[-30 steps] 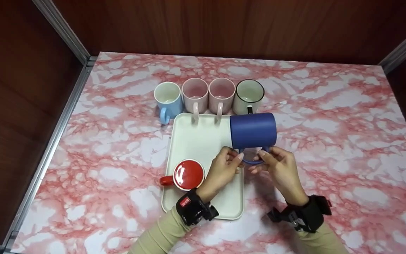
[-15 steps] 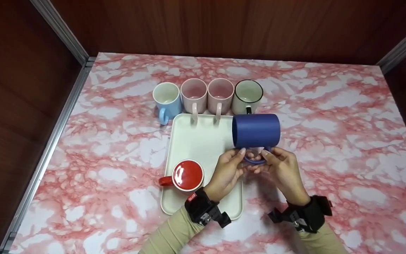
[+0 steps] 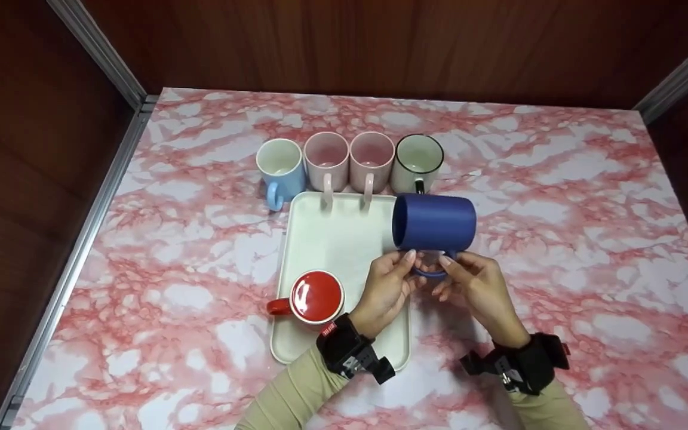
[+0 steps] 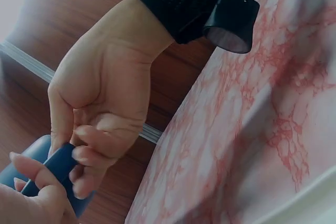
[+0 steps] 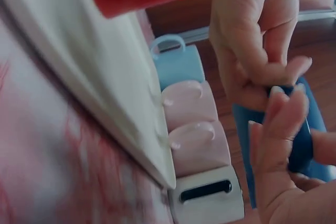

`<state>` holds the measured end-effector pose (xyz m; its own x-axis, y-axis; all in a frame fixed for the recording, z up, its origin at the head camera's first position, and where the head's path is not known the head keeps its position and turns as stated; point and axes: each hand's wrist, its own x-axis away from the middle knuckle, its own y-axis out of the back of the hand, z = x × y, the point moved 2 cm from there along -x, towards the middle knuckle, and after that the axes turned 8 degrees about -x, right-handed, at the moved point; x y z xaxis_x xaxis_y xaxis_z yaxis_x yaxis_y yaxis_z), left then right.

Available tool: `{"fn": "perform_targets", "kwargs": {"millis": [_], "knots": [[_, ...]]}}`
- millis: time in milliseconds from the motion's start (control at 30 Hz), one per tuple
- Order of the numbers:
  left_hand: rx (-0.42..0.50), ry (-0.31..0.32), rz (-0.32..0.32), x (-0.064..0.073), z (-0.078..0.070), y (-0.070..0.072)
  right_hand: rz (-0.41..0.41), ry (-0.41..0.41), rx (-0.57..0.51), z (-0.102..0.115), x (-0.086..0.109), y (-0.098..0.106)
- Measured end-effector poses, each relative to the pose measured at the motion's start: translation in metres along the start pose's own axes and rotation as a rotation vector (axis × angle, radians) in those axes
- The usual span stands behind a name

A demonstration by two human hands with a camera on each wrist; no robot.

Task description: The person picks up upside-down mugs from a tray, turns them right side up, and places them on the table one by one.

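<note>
In the head view a blue mug [image 3: 436,222] lies on its side in the air, its mouth facing left and its handle toward the person. My left hand [image 3: 383,289] pinches the mouth end of that handle, and my right hand [image 3: 484,292] holds the base end. The right wrist view shows fingers of both hands close together over the blue handle [image 5: 302,145]. Below and left, a red mug [image 3: 318,297] sits upside down on a cream tray [image 3: 344,227], handle pointing left, beside my left wrist.
Behind the tray stand a light blue mug [image 3: 287,182], two pink mugs, one the left pink mug [image 3: 326,170], and a white mug [image 3: 415,177] with a black rim, all upright in a row. Wood panels [image 3: 380,48] bound the marbled table [image 3: 559,239].
The blue mug has shifted slightly right and turned so its mouth shows more. My left hand has come slightly right with it, fingers resettling on the handle.
</note>
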<state>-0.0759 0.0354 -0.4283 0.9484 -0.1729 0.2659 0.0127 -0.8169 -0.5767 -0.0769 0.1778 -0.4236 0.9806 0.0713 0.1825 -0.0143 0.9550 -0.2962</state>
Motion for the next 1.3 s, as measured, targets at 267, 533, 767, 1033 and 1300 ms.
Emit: {"fn": "perform_targets", "kwargs": {"millis": [267,533,767,1033,1300], "knots": [[-0.102,-0.046,-0.029,-0.006,0.003,0.0,0.108,-0.105,0.197,0.002,0.0,0.014],[-0.212,-0.075,-0.089,-0.016,0.013,0.002,0.215,0.006,0.297,0.001,-0.002,0.046],[-0.362,-0.148,-0.119,-0.028,0.021,-0.004,0.225,0.06,0.238,-0.012,-0.007,0.074],[-0.603,-0.216,-0.188,-0.044,0.026,-0.022,0.183,0.039,0.239,-0.024,-0.012,0.096],[-0.824,-0.279,-0.239,-0.061,0.03,-0.033,0.094,-0.025,0.322,-0.03,-0.01,0.103]]}}
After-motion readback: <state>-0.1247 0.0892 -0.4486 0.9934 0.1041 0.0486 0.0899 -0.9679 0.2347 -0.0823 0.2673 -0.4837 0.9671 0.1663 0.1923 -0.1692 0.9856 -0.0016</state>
